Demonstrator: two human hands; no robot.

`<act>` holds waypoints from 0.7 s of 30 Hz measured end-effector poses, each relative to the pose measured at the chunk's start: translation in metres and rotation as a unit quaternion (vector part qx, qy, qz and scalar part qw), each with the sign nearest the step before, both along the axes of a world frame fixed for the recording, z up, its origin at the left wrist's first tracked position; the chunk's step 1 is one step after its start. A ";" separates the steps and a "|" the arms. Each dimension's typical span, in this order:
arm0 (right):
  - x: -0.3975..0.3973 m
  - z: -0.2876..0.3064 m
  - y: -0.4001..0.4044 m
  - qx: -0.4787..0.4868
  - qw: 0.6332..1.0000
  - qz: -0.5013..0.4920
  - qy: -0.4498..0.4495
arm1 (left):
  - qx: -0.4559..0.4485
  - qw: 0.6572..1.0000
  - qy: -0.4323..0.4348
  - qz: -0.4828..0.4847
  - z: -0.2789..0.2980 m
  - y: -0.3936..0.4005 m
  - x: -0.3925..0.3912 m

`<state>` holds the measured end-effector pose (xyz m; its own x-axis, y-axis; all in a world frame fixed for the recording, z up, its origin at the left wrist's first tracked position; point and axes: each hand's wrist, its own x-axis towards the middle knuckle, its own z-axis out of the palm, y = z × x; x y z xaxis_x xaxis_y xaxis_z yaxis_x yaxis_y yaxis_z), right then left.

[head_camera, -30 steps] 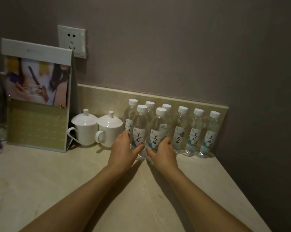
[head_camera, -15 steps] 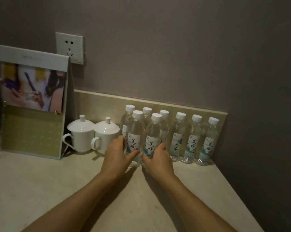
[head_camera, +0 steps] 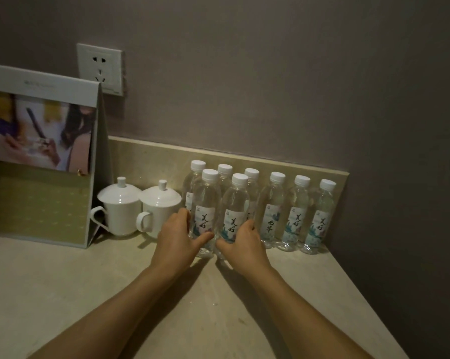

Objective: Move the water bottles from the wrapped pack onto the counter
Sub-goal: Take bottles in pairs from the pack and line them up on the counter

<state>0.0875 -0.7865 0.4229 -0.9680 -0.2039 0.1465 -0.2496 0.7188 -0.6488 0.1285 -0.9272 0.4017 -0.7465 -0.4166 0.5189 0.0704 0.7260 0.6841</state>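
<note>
**cornershelf:** ok so where are the bottles at right now?

**mugwatcher:** all eight water bottles (head_camera: 247, 203) are standing upright on the beige counter (head_camera: 63, 294), bunched around 12 to 1 o'clock from the person, tight against the low backsplash (head_camera: 154, 161). six in a back row along the backsplash, two more just in front of the row's left end

**cornershelf:** and the hands?

**mugwatcher:** both are on the front pair. left hand (head_camera: 176, 235) is curled round the front left bottle (head_camera: 205, 211), thumb across its base, fingers round the far side at 9 o'clock of it. right hand (head_camera: 242, 244) is wrapped on the front right bottle (head_camera: 234, 213) the same way, low down near the label. so each hand is gripping one bottle, and both bottles look like they're resting on the counter, can't swear to it though

**cornershelf:** anything else up there?

**mugwatcher:** two white lidded cups (head_camera: 141, 206) side by side at 9 o'clock of the bottles, the nearer one just beside them. further out at 9 to 10 o'clock a folded card stand (head_camera: 41, 156) with a photo on it. wall socket (head_camera: 99, 68) above that, around 11 o'clock. back row's right end sits near the counter's corner at 3 o'clock, by the dark wall (head_camera: 374, 99)
</note>
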 end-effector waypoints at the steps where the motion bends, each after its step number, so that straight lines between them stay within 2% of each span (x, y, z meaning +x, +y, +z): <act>1: 0.000 0.000 0.000 0.002 1.000 -0.002 -0.001 | -0.004 1.000 -0.002 0.000 0.000 0.000 0.000; 8: -0.002 -0.005 0.001 0.009 1.000 -0.014 -0.018 | 0.003 1.000 0.004 -0.002 -0.002 0.004 0.005; 21: -0.006 -0.003 0.003 -0.008 0.999 0.023 -0.028 | 0.009 1.000 -0.001 -0.016 0.003 0.002 0.005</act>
<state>0.0814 -0.7839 0.4195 -0.9645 -0.2464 0.0950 -0.2445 0.6974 -0.6737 0.1337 -0.9252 0.4051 -0.7605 -0.4025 0.5096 0.0913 0.7107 0.6976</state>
